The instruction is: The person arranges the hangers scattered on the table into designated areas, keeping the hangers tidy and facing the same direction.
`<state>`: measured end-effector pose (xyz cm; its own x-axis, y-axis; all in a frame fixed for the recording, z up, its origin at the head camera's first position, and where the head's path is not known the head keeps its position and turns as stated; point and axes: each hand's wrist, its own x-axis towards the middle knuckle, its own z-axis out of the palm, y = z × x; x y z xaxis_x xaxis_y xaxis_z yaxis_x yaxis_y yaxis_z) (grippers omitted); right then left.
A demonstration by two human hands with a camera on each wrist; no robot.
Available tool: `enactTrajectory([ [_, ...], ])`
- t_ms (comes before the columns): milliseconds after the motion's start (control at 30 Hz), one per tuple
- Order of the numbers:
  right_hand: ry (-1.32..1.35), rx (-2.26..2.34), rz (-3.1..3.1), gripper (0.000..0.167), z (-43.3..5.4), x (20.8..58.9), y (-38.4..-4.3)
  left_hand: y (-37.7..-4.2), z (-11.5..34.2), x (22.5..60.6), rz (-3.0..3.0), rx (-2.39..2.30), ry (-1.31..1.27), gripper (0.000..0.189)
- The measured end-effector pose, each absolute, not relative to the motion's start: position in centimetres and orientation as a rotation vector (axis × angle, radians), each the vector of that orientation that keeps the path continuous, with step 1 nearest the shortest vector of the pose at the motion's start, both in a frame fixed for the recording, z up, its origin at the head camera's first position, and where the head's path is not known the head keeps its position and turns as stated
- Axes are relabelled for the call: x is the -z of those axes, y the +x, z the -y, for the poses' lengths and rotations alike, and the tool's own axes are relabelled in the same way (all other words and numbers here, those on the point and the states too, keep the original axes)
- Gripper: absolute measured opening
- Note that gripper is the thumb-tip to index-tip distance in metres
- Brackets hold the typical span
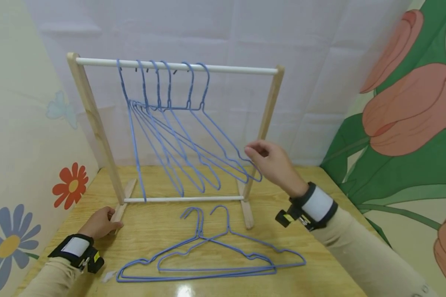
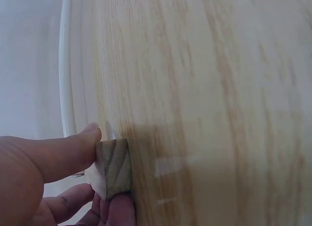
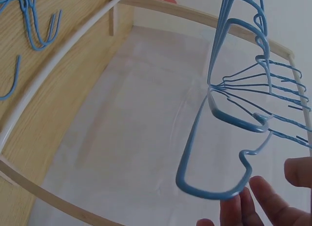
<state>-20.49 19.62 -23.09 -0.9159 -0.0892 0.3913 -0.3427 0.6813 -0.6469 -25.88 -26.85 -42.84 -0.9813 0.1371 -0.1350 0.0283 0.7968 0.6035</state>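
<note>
- Right hand (image 1: 276, 165), thumb apart from loosely bent fingers, is right beside the lower end of the rightmost blue hanger (image 3: 208, 194), hooked on the rack (image 1: 270, 107); whether it touches is unclear.
- Left hand (image 1: 100, 222) pinches the rack's left foot (image 2: 117, 167).
- A tug could snag or unhook the 6 hung hangers (image 1: 158, 84), whose left ends bunch together; a slack left grip might let the rack shift.
- The rightmost hanger's hook points up over the rail (image 1: 241, 69); its long axis slants, in the head view, from upper left to lower right.
</note>
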Motion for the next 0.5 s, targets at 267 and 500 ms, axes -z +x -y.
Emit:
enactTrajectory([
  [267, 0.288, -1.221, 2.519, 0.039, -21.2, 23.3, -20.2, -25.8, 27.0, 42.7, -2.815, -0.949, 0.131, 0.051],
  [500, 0.272, -1.202, 2.571, 0.036, -22.4, 23.9, -19.9, -25.6, 27.0, 42.5, -2.811, -0.94, 0.121, 0.051],
])
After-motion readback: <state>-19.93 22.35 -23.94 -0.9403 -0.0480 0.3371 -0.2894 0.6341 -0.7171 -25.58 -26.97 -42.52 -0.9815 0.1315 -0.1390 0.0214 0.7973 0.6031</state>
